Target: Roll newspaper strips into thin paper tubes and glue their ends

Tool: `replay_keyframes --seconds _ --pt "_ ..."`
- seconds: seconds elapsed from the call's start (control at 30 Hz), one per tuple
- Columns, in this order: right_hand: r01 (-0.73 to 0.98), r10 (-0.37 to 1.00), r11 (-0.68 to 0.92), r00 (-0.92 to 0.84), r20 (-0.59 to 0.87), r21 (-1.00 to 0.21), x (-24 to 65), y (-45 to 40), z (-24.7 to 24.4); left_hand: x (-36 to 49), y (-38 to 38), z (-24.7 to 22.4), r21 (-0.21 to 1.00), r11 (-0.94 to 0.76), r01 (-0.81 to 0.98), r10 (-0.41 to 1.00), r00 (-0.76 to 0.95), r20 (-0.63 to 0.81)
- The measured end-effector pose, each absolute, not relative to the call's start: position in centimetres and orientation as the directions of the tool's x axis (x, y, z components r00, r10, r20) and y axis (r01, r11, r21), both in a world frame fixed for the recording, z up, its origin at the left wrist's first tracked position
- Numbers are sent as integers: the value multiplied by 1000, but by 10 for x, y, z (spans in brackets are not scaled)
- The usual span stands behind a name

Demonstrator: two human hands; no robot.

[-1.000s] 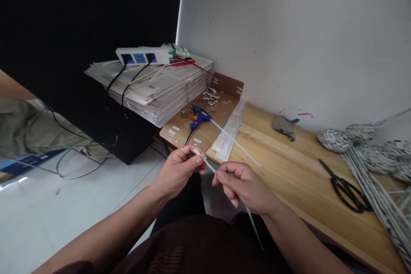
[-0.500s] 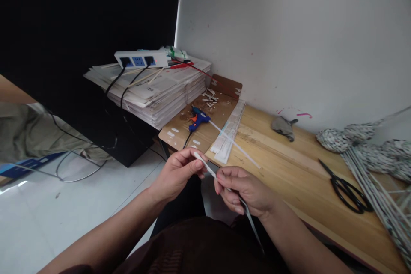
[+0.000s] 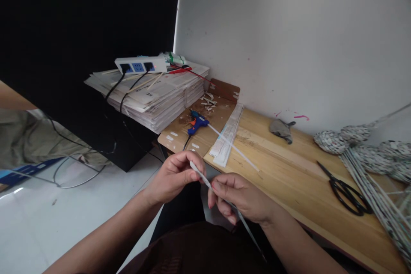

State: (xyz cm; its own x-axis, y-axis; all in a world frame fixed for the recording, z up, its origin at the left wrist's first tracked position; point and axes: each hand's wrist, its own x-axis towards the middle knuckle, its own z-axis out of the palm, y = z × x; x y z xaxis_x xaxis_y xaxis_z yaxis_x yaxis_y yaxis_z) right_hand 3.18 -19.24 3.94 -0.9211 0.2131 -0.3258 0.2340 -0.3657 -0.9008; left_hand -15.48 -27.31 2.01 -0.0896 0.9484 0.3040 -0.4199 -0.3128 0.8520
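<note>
A thin rolled paper stick (image 3: pixel 201 174) runs slantwise between my two hands, over my lap. My left hand (image 3: pixel 176 175) curls around its upper end, thumb and fingers pinching close to the tip. Lower along the same stick, my right hand (image 3: pixel 236 195) grips it between thumb and forefinger, the other fingers bent beneath. Its greyish tail hangs past my right palm toward my dark clothing. Just beyond my hands, a stack of paper strips (image 3: pixel 224 139) lies at the edge of the wooden table (image 3: pixel 289 180).
A blue glue gun (image 3: pixel 198 123) with a long glue stick rests on cardboard (image 3: pixel 176 137). Behind it stand stacked newspapers (image 3: pixel 154 107) bearing a power strip (image 3: pixel 139 65). Black scissors (image 3: pixel 346 192), a grey cloth (image 3: pixel 281 130) and woven paper pieces (image 3: pixel 334 140) lie to the right.
Both hands have shifted slightly left and down in view, still holding the paper stick. The right fingers have rolled a little around it. The view has tilted slightly.
</note>
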Motion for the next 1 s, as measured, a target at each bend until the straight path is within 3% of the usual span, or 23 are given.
replay_keyframes --seconds 0.17,0.27,0.83,1.0 --pt "198 367 -158 -898 -244 -967 33 -195 50 -159 -264 28 810 -342 -477 936 -244 252" --pt "207 396 -122 -886 -239 -971 33 -194 53 -160 -259 31 806 -343 -483 933 -275 232" --pt "139 246 -390 -937 -248 -911 35 -185 47 -158 -257 34 805 -244 -540 952 -293 92" --pt "159 267 -376 -925 -272 -913 33 -183 44 -162 -255 35 845 -247 -474 940 -328 91"
